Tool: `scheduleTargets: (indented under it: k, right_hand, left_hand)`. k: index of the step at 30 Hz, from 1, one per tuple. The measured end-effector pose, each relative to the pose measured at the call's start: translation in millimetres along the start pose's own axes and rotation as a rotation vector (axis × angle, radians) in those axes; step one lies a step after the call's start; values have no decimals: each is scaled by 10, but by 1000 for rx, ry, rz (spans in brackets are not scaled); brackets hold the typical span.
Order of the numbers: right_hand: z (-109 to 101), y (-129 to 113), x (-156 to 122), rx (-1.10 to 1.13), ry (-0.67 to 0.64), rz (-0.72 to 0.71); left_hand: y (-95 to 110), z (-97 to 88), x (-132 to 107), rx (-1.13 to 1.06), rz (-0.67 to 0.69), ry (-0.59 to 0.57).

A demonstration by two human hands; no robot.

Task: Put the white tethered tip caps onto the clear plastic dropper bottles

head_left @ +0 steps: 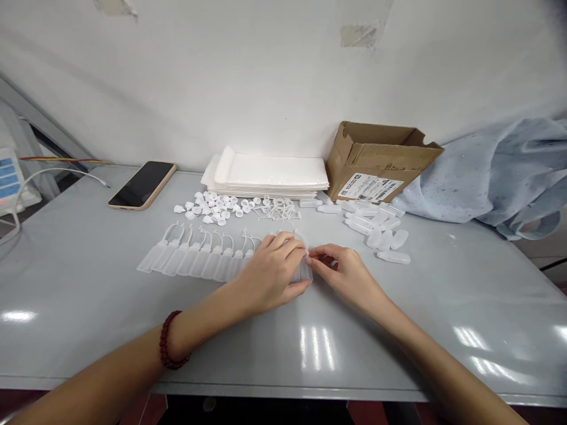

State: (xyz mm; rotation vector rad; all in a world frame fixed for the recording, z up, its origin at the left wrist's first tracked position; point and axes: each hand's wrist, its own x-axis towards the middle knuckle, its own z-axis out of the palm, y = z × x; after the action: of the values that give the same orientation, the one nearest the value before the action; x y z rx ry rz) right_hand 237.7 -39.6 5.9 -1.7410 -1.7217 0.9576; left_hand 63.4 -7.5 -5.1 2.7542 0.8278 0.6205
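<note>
A row of small flat translucent plastic bottles point(199, 260) lies across the table, each with a thin loop strap at its neck. My left hand point(277, 268) is curled over the right end of this row, its thumb at the base of the last bottle point(309, 273) and its fingers near the top. From the right, my right hand point(341, 265) pinches at the neck of that same bottle, where its strap point(303, 237) rises. Part of the row is hidden beneath my left hand.
Behind the row lie white caps point(217, 206) and loose straps point(280, 208). Several loose translucent bottles point(372, 219) are at the right. Further back are white padded envelopes point(274, 170), a cardboard box point(385, 159), a phone point(142, 185) and pale blue cloth point(487, 171).
</note>
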Motion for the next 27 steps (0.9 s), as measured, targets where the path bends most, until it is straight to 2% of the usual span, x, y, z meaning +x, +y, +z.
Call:
scheduleTargets:
  k: [13,27]
  right_hand:
    - [-47,6,15,11,-8,57]
    - [-56,-14,-7,-26,-3,23]
  left_hand:
    - [-2,-7,-33,66,23,-25]
    - [23,-35,-15,57,-2,-45]
